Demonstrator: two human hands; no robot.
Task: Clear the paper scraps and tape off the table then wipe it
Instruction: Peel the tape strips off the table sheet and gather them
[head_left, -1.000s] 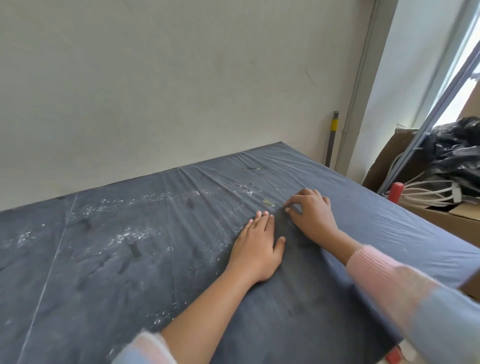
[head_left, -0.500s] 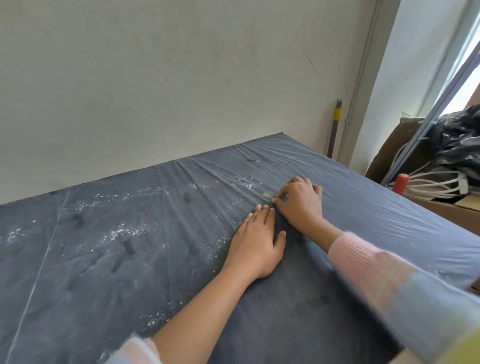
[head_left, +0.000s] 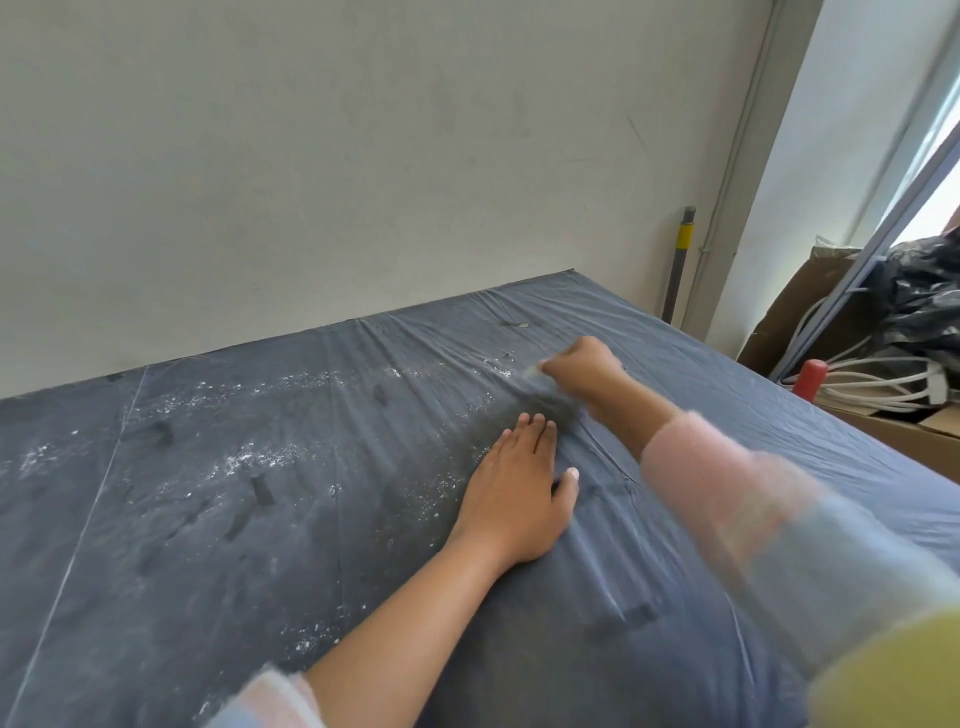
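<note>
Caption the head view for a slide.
Left hand flat on the plastic-covered table while right hand pinches a pale scrap.

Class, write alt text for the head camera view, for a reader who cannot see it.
A person's right hand, blurred, pinches a pale scrap at a dark plastic-covered table while the left hand presses flat on it. White crumbs speckle the surface.
</note>
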